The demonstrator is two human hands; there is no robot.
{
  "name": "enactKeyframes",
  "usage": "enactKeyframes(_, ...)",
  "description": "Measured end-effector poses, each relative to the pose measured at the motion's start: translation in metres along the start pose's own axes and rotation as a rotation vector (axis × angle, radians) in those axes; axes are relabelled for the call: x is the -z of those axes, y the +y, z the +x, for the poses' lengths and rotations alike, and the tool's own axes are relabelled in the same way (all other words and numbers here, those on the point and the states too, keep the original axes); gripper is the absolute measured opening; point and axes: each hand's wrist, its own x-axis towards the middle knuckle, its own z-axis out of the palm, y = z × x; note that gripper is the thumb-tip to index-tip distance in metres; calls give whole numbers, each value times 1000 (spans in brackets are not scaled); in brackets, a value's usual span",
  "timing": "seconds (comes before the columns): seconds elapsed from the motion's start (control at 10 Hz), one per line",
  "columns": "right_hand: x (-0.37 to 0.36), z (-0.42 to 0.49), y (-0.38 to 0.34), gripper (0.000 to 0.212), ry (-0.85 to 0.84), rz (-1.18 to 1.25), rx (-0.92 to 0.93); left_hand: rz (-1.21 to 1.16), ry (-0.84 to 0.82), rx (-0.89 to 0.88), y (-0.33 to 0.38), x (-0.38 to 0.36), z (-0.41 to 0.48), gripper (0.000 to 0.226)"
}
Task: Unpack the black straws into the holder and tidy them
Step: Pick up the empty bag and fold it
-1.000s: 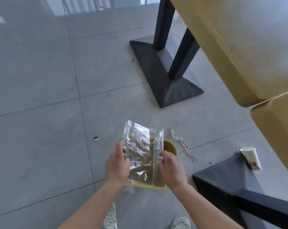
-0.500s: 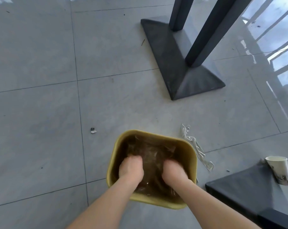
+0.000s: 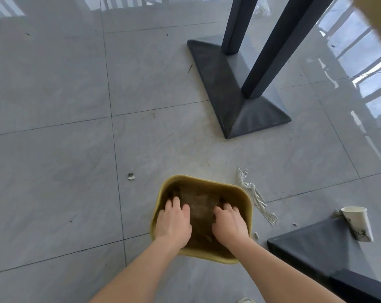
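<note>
A yellow bin [image 3: 207, 179] stands on the grey tiled floor below me. Both my hands are down inside it. My left hand [image 3: 174, 221] and my right hand [image 3: 228, 224] lie palm down, fingers spread, on crumpled clear plastic wrapping [image 3: 200, 207] that fills the bottom. Neither hand grips anything that I can see. No black straws and no holder are in view.
A twisted strip of clear plastic [image 3: 254, 194] lies on the floor right of the bin. A paper cup [image 3: 356, 225] rests tipped on a black table base [image 3: 329, 254] at lower right. Another black base with two legs [image 3: 235, 88] stands ahead. A small scrap [image 3: 131, 176] lies left.
One second ago both hands held the clear plastic bag above the bin. They pushed it down inside, first with closed fists; now the fingers are spread flat on it.
</note>
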Motion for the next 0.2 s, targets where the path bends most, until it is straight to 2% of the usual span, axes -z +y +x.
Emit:
enactKeyframes(0.1, 37, -31, -10, 30, 30, 9, 42, -9, 6, -55, 0, 44, -29, 44)
enactKeyframes(0.2, 79, -69, -24, 31, 43, 31, 66, 2, 30, -73, 0, 94, -70, 44)
